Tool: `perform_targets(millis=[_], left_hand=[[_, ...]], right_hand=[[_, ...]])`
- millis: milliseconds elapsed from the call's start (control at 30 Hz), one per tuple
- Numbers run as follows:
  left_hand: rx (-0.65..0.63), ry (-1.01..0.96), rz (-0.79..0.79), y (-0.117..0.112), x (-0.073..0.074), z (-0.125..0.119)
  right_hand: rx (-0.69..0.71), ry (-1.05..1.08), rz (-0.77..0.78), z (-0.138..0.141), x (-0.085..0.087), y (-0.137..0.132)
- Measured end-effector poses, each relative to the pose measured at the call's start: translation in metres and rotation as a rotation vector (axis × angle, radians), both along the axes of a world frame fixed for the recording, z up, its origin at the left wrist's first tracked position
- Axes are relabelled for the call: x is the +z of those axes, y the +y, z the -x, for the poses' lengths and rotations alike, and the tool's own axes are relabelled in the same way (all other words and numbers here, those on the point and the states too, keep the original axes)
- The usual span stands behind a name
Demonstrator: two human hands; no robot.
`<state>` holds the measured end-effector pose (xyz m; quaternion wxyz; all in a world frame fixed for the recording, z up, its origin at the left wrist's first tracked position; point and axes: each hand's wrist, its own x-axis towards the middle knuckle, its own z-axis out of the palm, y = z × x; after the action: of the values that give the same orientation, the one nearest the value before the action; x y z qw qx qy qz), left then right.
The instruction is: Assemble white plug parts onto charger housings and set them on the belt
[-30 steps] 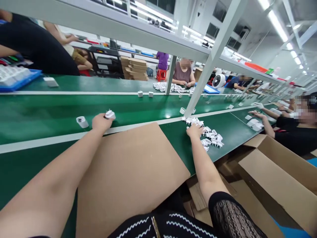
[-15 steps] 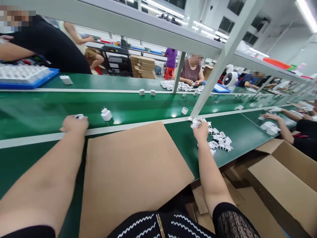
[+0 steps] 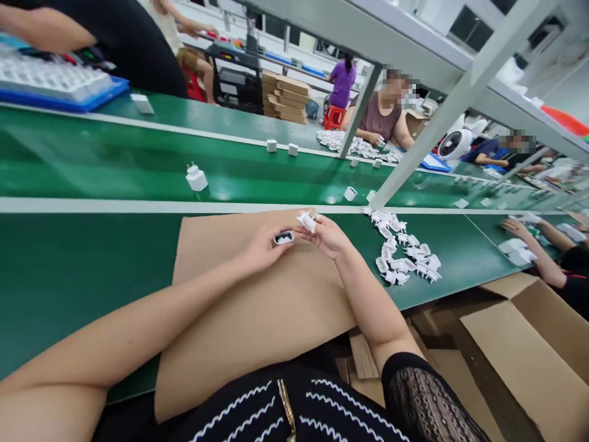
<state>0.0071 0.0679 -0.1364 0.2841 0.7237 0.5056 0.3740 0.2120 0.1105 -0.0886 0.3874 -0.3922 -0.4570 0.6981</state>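
Note:
My left hand (image 3: 263, 247) is closed around a white charger body (image 3: 283, 237) with its dark open end facing up. My right hand (image 3: 327, 235) pinches a small white plug piece (image 3: 306, 221) just right of that body. Both hands meet over the brown cardboard sheet (image 3: 257, 307) on the green bench. A heap of white plug pieces (image 3: 402, 255) lies to the right of my right hand. One assembled white charger (image 3: 196, 178) stands on the green conveyor belt (image 3: 92, 166) beyond the cardboard.
Small white parts (image 3: 280, 147) ride the belt farther back. A blue tray (image 3: 55, 86) of white parts sits far left. Slanted metal posts (image 3: 442, 116) carry a shelf overhead. Open cardboard boxes (image 3: 519, 350) stand at my right. Other people work opposite and along the line.
My left hand picked a charger body off the belt and came back over the cardboard. My right hand left the heap with a plug piece and moved left to meet it.

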Motion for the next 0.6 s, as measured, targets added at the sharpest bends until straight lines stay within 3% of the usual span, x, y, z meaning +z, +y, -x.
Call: perform_targets(millis=[200, 400, 600], left_hand=[[0.024, -0.144, 0.080, -0.012, -0.020, 0.004], [-0.027, -0.217, 0.129, -0.005, -0.019, 0.008], [-0.014, -0.114, 0.084, -0.007, -0.019, 0.007]], right_hand=[[-0.047, -0.174, -0.078, 0.009, -0.023, -0.007], [-0.182, -0.258, -0.278, 0.015, -0.017, -0.016], [-0.084, -0.209, -0.242, 0.011, -0.012, -0.016]])
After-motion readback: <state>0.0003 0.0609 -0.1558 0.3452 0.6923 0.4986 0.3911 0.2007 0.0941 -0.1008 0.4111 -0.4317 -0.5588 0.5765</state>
